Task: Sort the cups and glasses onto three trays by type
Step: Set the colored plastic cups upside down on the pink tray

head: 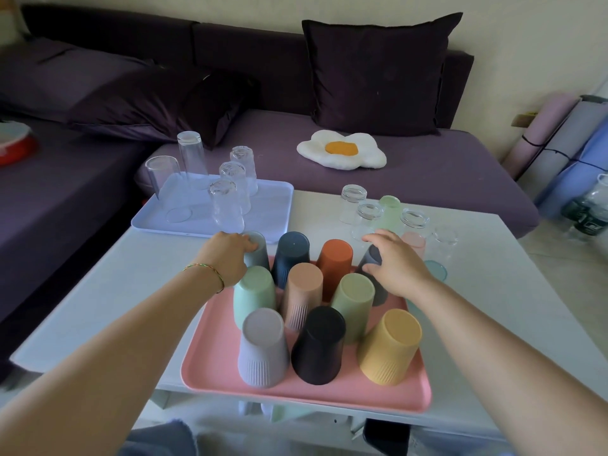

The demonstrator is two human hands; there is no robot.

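Note:
A pink tray (217, 366) at the table's near edge carries several upside-down coloured plastic cups. My left hand (227, 255) grips the grey-blue cup (258, 250) at the tray's far left corner. My right hand (394, 264) wraps around the dark grey cup (371, 258) at the tray's far right. A light blue tray (273, 199) at the back left holds several inverted clear glasses (227, 205). At the back right, small clear jar-like glasses (368, 218) stand on the table beside a pale green cup (390, 209) and a pink cup (415, 243).
The white table (131, 274) stands in front of a purple sofa (444, 166) with dark cushions and a fried-egg pillow (342, 149). Rolled mats (559, 139) lean against the wall at right. A teal rim (436, 269) shows behind my right hand.

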